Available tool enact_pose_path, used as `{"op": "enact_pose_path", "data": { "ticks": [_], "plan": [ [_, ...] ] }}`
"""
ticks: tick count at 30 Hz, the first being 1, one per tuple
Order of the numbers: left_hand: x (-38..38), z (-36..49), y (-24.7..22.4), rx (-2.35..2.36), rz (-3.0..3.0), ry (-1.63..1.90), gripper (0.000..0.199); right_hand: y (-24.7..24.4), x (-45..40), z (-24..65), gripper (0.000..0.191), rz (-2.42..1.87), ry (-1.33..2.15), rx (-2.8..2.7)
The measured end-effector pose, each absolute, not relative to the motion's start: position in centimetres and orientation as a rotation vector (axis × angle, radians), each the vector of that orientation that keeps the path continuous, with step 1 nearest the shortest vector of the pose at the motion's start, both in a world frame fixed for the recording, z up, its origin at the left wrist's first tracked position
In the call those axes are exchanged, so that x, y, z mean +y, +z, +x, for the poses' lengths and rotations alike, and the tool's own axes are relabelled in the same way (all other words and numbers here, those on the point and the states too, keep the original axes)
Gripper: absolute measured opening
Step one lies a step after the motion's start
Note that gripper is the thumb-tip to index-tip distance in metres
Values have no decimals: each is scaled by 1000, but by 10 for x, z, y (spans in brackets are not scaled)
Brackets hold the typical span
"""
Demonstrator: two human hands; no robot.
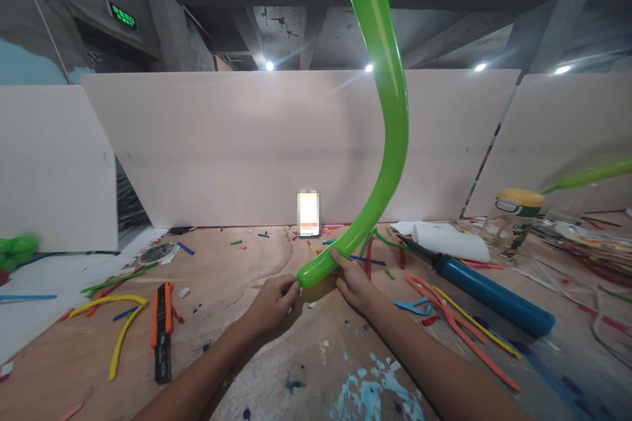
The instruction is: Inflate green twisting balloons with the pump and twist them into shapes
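A long, inflated green modelling balloon (395, 112) curves up from my hands and leaves the top of the view. My left hand (276, 299) pinches its lower end with fingers closed. A little further along the tube, my right hand (351, 281) is wrapped round the balloon from the right, its thumb lying on top. Some of the fingers of both hands are hidden behind the balloon or the hands themselves. Both hands are just above the table (261, 362). A phone with a lit screen (309, 214) stands upright behind the balloon's lower end.
A blue balloon pump (494, 293) lies to the right beside a white roll (451, 243) and a clear jar with a yellow lid (513, 220). An orange and black cutter knife (162, 332) lies at left. Uninflated balloons (464, 325) are scattered about. White panels (247, 145) stand behind.
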State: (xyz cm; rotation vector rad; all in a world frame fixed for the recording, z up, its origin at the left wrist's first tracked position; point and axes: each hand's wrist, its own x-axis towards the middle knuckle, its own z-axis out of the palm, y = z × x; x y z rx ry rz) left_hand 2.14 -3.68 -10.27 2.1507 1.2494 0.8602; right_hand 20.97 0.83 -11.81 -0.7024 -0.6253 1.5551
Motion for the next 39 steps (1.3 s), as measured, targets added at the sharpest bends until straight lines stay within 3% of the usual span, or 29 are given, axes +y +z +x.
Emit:
{"op": "enact_pose_path", "data": {
  "ticks": [39],
  "plan": [
    [-37, 21, -103, 1235, 2152, 833, 35, -122, 11, 208, 31, -728, 1508, -690]
  ]
}}
